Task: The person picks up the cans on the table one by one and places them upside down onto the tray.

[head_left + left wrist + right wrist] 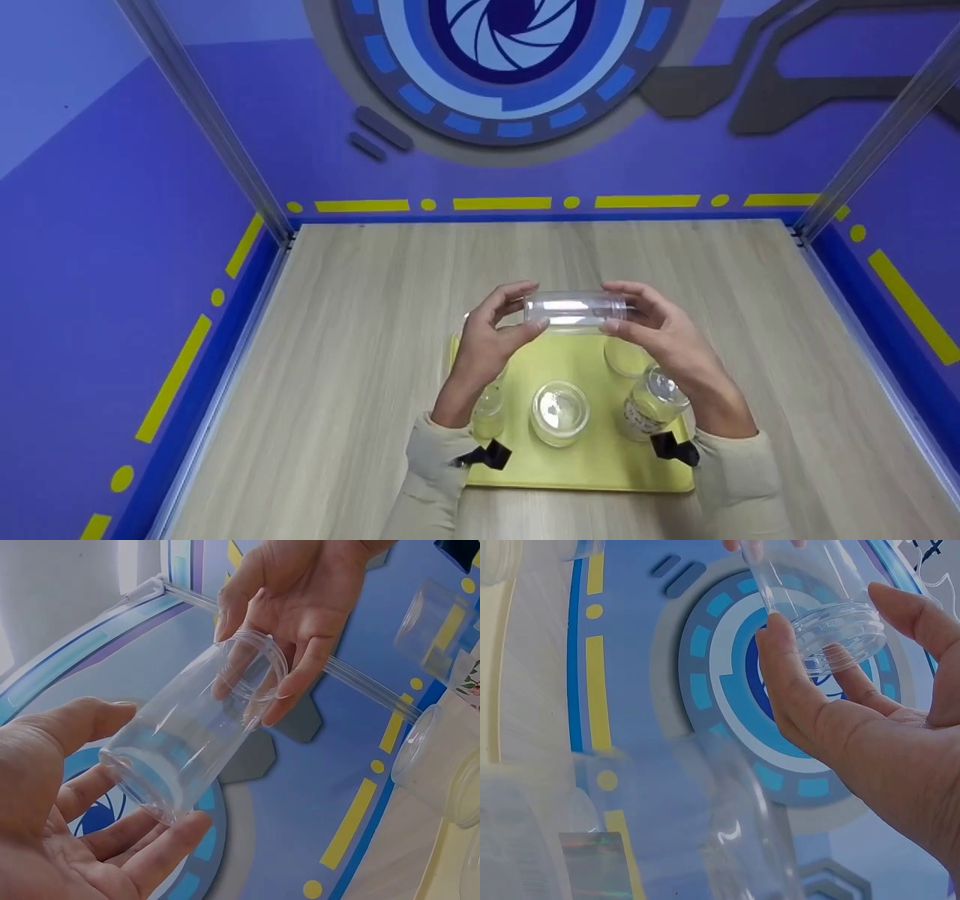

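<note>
Clear plastic jar held sideways above yellow tray — left hand fingertips curl round one end, right hand fingers round the other.

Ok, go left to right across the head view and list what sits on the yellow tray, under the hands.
Small clear jar under the left wrist → open clear jar in the middle → labelled jar under the right hand.

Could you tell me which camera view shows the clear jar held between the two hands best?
The left wrist view: the clear jar shows whole, lying sideways, its closed base at the left hand and its threaded mouth at the right hand. The head view shows it small and glary; the right wrist view shows only one end.
</note>
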Demonstrator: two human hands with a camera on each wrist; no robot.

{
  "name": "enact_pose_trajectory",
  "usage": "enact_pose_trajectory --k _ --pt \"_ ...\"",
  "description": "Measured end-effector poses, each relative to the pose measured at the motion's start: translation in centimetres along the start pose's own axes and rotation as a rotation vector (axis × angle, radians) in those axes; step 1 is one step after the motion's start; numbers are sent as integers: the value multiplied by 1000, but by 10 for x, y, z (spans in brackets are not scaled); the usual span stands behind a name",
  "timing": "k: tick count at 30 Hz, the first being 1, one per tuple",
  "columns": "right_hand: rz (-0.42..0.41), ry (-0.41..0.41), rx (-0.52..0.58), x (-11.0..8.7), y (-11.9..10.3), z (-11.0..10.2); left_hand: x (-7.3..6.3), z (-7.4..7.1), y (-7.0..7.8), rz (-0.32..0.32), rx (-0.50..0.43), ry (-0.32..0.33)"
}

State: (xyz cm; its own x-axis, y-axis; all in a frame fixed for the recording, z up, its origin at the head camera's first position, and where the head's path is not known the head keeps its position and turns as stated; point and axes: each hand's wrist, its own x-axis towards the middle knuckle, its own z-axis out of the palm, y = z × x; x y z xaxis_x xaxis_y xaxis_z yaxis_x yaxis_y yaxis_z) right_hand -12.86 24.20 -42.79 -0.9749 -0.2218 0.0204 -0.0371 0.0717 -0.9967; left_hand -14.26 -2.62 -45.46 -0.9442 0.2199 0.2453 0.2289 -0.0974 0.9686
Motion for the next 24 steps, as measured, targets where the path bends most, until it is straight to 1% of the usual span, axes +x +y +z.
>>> enact_pose_trajectory --k 7,12,17,24 --pt "12 9 -5 0 1 0 -1 1 2 12 -4 -15" --pt "14 -1 21 -1 1 0 -2 1 2 31 1 -16" --pt "9 -8 31 -1 1 0 -2 1 2 36 -7 -19" --pt "-26 -23 -27 -3 2 -2 -2 -1 3 29 -27 -20"
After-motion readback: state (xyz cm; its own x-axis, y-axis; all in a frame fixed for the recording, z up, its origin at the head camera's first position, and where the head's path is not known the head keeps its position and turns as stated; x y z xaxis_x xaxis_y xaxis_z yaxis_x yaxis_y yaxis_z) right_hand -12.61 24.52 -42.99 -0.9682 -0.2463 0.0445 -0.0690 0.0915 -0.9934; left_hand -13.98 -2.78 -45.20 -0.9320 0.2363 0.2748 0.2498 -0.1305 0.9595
